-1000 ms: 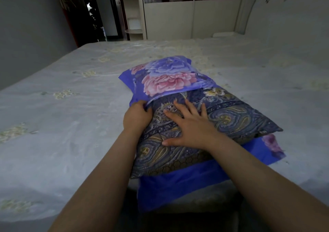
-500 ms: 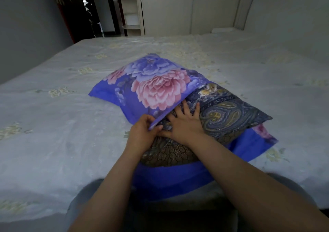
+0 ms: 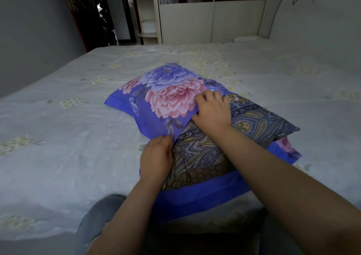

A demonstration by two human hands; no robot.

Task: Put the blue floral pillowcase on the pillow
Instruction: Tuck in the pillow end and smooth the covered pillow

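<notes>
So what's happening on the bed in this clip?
A person is working a blue floral pillowcase onto a dark paisley pillow that lies on the bed. The left hand pinches the open edge of the case at the near corner, and the right hand lies on the pillow at that edge. The far end is covered; the near part of the pillow is bare, with the case's lower layer spread beneath it.

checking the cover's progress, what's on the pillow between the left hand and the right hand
In the head view, the slanting open edge of the blue floral pillowcase runs from the left hand to the right hand; beside it lies bare paisley pillow.
</notes>
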